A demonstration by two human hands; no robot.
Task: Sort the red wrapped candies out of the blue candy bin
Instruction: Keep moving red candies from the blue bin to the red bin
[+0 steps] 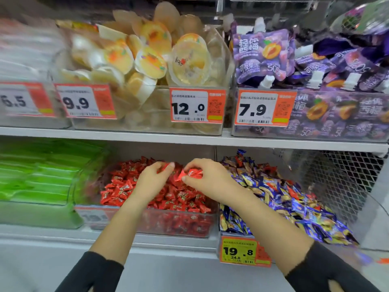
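Through the head camera I see both hands meeting over the clear red candy bin on the lower shelf. My right hand pinches a red wrapped candy between thumb and fingertips. My left hand curls around another red candy. The blue candy bin, heaped with blue-and-gold wrappers, sits just right of the hands.
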